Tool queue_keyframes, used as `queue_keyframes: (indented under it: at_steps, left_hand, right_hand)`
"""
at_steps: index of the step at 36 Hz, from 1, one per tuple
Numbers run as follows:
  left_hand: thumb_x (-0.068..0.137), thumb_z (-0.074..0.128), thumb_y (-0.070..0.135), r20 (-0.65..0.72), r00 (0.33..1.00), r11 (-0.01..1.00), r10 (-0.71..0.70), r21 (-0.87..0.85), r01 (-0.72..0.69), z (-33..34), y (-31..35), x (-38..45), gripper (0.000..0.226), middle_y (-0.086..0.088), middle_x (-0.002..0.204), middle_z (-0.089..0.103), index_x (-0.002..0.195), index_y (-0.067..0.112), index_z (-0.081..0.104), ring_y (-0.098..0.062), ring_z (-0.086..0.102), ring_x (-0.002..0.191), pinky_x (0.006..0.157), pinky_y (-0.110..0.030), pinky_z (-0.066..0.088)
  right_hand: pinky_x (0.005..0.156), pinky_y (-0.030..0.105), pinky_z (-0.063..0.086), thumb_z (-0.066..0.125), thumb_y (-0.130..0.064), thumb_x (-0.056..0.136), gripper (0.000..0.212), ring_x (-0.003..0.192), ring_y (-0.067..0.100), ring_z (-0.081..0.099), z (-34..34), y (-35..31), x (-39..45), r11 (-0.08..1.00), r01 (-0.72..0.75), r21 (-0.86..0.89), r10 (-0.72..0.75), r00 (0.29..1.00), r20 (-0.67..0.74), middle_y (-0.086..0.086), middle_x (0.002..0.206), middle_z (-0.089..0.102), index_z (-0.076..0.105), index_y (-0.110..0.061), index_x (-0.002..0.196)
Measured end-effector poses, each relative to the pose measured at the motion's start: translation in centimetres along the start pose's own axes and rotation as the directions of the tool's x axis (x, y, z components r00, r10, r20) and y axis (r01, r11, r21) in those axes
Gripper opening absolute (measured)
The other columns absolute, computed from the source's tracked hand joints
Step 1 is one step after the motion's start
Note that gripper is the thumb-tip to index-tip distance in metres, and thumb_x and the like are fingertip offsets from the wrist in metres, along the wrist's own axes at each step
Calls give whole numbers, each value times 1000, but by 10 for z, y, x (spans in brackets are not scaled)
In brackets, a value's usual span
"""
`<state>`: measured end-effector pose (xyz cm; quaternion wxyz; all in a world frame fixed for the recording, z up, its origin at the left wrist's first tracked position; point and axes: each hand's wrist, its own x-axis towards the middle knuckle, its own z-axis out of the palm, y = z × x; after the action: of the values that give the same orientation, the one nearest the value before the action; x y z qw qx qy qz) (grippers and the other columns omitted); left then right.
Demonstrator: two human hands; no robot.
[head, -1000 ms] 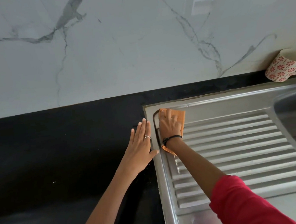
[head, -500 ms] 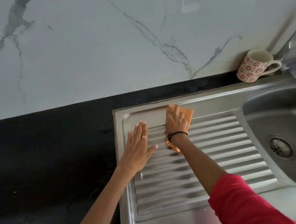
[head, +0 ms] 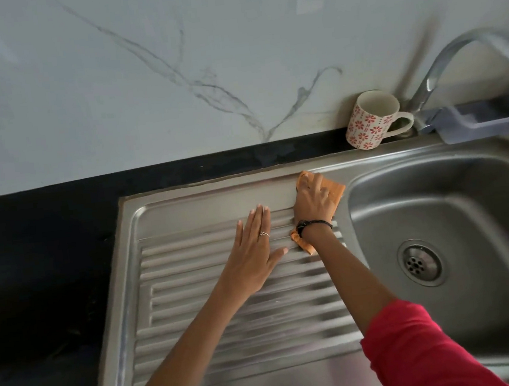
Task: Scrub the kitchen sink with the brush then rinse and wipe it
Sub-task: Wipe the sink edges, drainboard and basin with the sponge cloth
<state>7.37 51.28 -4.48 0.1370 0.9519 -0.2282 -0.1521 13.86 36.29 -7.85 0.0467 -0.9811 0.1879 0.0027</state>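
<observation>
At the stainless sink, far edge of its ribbed drainboard: left hand is resting spread flat on the ribs; right hand is pressing an orange cloth down, fingers laid over it. Judgement: wiping along the grooves toward the basin should be clearing water best. Marble wall and black countertop are bordering; floral mug is standing beside the tap.

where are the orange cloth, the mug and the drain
orange cloth point(head: 337, 191), head view, on its bare right corner
mug point(head: 366, 132), head view, on its flowered side
drain point(head: 420, 262), head view, on the strainer's middle
</observation>
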Motion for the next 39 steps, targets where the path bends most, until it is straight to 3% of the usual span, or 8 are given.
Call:
queue_keyframes:
  at_steps: [7, 11, 15, 18, 24, 31, 35, 39]
  left_hand:
    - [98, 28, 47, 12, 1000, 999, -26, -27, 27, 7, 31, 9, 73, -4, 152, -26, 133, 18, -30, -10, -31, 131, 108, -27, -19]
    - [98, 28, 47, 3, 999, 999, -40, -35, 41, 10, 37, 7, 74, -1, 149, -31, 133, 19, -31, -9, -32, 131, 107, -26, -20]
    - [98, 28, 47, -6, 999, 997, -47, -61, 47, 13, 39, 1, 74, 3, 143, -34, 133, 18, -31, -9, -32, 132, 108, -26, -20]
    - [97, 28, 47, -7, 998, 995, -60, -78, 60, 15, 39, -3, 75, 2, 145, -33, 133, 19, -31, -9, -32, 133, 108, -26, -20]
    - [96, 29, 48, -8, 998, 992, -59, -112, 58, 11, 38, -14, 77, 4, 143, -35, 134, 18, -32, -8, -32, 132, 107, -26, -20]
    - [97, 33, 45, -45, 997, 989, -66, -138, 59, -5, 18, -30, 77, 1, 148, -31, 133, 21, -31, -8, -31, 133, 107, -25, -20]
    - [96, 33, 46, -64, 996, 988, -68, -140, 59, -11, 6, -42, 78, 2, 146, -33, 133, 20, -31, -9, -30, 134, 108, -26, -20]
    - [96, 32, 47, -69, 994, 988, -84, -136, 74, -16, -14, -58, 79, 3, 141, -36, 132, 18, -33, -10, -32, 133, 107, -26, -22]
  right_hand:
    - [81, 37, 48, 36, -8, 94, 51, 108, 34, 53, -4, 43, 19, 996, -81, 30, 80, 997, 15, 18, 140, 31, 24, -6, 144]
    - [50, 23, 46, 74, -12, 64, 42, 59, 22, 61, -13, 56, 26, 980, -192, 47, 197, 972, -132, 11, 90, 64, 68, -7, 105]
    - [80, 39, 47, 37, -3, 94, 48, 103, 35, 55, 1, 73, 30, 956, -247, 156, 247, 969, 15, 21, 132, 36, 25, -1, 140]
    - [84, 41, 49, 32, -4, 96, 54, 108, 35, 53, 3, 76, 26, 958, -254, 135, 249, 967, 55, 23, 142, 25, 11, 3, 145]
    - [81, 39, 50, 35, -4, 97, 33, 104, 34, 59, 3, 88, 5, 909, -350, 228, 318, 934, 165, 17, 128, 38, 43, 4, 127]
    - [75, 42, 51, 32, 3, 91, 42, 91, 35, 61, -9, 66, -25, 976, -49, 212, 63, 996, -58, 19, 123, 39, 42, -9, 130]
    - [75, 41, 44, 37, 2, 81, 38, 75, 28, 55, -1, 52, -35, 998, -48, 50, 49, 999, -19, 12, 107, 49, 50, -14, 113]
    - [79, 39, 37, 35, -1, 85, 38, 80, 26, 56, -3, 35, -40, 999, -50, -18, 50, 998, -34, 10, 110, 50, 51, -14, 116]
